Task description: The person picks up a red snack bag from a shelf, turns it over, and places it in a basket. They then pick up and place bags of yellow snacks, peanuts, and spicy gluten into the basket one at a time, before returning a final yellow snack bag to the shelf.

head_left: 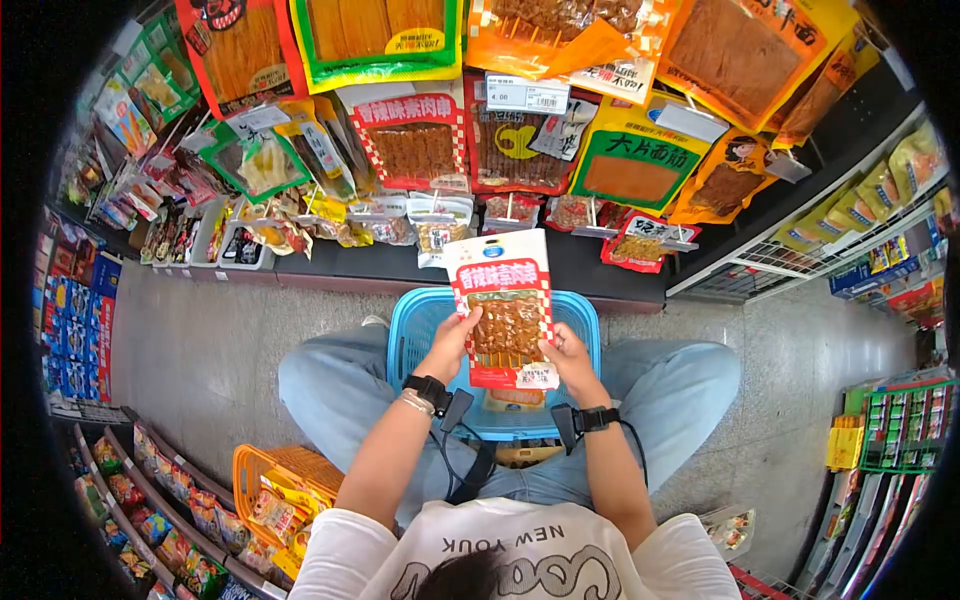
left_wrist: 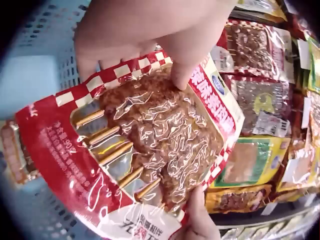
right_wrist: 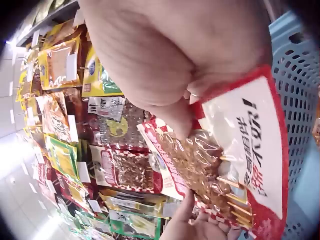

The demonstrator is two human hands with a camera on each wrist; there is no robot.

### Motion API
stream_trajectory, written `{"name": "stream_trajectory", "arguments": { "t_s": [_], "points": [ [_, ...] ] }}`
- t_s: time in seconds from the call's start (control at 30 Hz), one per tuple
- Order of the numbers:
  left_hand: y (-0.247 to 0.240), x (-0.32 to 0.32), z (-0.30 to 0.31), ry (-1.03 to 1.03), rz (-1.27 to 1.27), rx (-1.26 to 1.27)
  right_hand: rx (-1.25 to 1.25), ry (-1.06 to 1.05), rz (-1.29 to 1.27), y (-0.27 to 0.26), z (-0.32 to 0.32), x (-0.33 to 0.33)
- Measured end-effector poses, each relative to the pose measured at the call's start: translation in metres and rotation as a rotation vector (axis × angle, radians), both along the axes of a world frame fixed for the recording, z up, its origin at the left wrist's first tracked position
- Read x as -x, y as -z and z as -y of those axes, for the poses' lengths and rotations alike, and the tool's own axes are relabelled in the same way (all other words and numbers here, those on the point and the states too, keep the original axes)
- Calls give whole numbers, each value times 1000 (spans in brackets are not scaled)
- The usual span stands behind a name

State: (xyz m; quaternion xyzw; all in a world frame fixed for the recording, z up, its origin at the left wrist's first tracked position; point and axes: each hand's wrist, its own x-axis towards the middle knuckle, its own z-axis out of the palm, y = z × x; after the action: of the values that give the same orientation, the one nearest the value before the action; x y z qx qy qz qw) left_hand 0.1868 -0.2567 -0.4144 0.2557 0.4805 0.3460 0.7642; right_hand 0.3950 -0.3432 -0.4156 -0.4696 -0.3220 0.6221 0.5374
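Note:
A red and white snack packet (head_left: pixel 510 330) with a clear window is held up over the blue basket (head_left: pixel 400 330). Brown skewered pieces on thin sticks show through the window in the left wrist view. My left hand (head_left: pixel 452 338) grips one side edge, thumb on the front. On the opposite edge, my right hand (head_left: pixel 568 358) pinches the packet (right_wrist: pixel 200 160), its thumb also on the front. Below the packet, inside the basket, part of another packet (head_left: pixel 514 399) shows; the rest of it is hidden.
Hanging snack packets (head_left: pixel 415 140) fill the rack ahead, with a price tag (head_left: pixel 527 94) among them. An orange basket (head_left: pixel 262 470) with yellow packets stands at the lower left. Curved shelves (head_left: pixel 165 480) line the left, and a wire rack (head_left: pixel 800 260) stands at the right.

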Motion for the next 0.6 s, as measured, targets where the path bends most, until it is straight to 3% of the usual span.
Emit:
{"name": "stream_trajectory", "arguments": {
  "t_s": [0.23, 0.3, 0.4, 0.53, 0.6],
  "points": [
    [-67, -2, -17, 182, -17, -160, -19, 91, 74, -41, -4, 8],
    [-84, -3, -21, 196, 88, -152, -39, 125, -13, -49, -6, 14],
    [-90, 3, -28, 238, 150, -145, -33, 153, -47, -54, -9, 21],
    [-70, 3, -22, 89, 139, -85, -6, 171, 27, -58, -8, 26],
    [-67, 4, -24, 108, -104, -204, 2, 234, 96, -62, -10, 34]
  ]
}}
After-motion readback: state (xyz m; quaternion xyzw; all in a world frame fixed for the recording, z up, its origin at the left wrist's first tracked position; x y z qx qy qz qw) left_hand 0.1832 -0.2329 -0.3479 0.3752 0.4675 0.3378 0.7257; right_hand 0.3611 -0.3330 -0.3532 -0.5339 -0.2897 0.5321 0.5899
